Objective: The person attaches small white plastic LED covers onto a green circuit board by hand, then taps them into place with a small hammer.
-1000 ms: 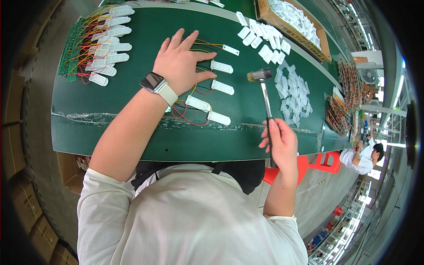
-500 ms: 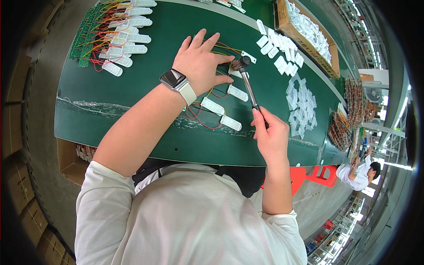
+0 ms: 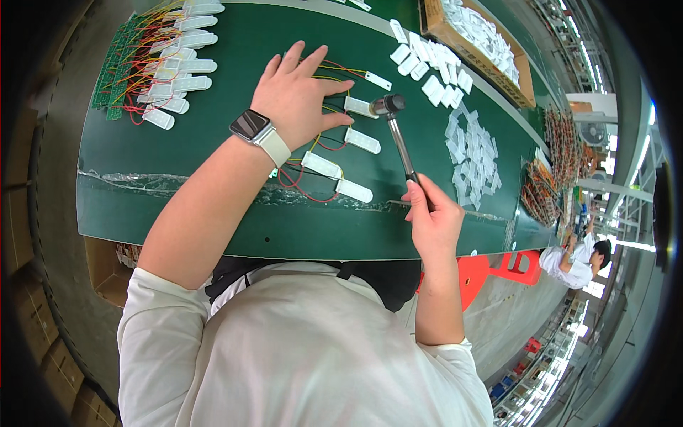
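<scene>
Left hand [image 3: 299,92] lies open, pinning wired white pieces [image 3: 361,140] to the counter [image 3: 213,213]; right hand [image 3: 432,220] grips a small hammer [image 3: 398,139], head poised over one piece, seemingly ready to tap it squarely.

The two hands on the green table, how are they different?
The left hand lies flat with fingers spread on the wired white pieces; the right hand is curled shut around the hammer handle. The left wrist wears a watch; the right wrist is bare. The left hand is farther out over the green table; the right sits at its near edge. Both are bare.
</scene>
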{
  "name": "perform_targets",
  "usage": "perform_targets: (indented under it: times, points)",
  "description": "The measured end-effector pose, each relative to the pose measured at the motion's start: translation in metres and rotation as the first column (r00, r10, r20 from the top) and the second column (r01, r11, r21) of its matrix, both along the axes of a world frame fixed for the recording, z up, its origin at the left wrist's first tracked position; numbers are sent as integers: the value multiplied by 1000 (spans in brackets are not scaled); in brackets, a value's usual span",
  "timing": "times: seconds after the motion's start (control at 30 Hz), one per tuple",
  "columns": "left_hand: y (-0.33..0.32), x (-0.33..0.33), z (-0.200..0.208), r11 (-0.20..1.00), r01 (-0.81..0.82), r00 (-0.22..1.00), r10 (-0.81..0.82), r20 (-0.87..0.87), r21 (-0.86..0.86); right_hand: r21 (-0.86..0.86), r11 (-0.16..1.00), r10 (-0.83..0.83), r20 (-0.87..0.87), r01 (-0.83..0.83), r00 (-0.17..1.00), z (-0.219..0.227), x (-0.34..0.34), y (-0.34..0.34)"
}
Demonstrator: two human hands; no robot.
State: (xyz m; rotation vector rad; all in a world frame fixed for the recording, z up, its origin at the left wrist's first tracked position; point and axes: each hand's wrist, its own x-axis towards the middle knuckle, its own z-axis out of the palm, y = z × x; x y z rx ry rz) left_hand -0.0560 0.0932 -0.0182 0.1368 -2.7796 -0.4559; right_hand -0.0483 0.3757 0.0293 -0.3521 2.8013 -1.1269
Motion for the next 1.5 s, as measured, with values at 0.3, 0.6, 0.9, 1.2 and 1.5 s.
perform_targets:
  times: [0.3,0.6,0.9,1.2,1.5]
  points:
    - [2,4,17,999,27,1000,-27,3,-38,55,994,-69,-375,97,925,3,3,58]
    - [20,4,6,894,445,894,-440,83,-51,388,880,-9,-564,275,826,-15,10,101]
    - [22,13,18,922,380,923,-372,98,-73,381,922,161,-545,72,823,15,-35,82]
    - [27,20,14,948,312,949,-307,72,-66,357,910,365,-449,-211,816,-4,-142,-41]
    - [27,19,8,938,338,935,-325,145,-80,379,917,315,-495,-125,810,-15,-263,-136]
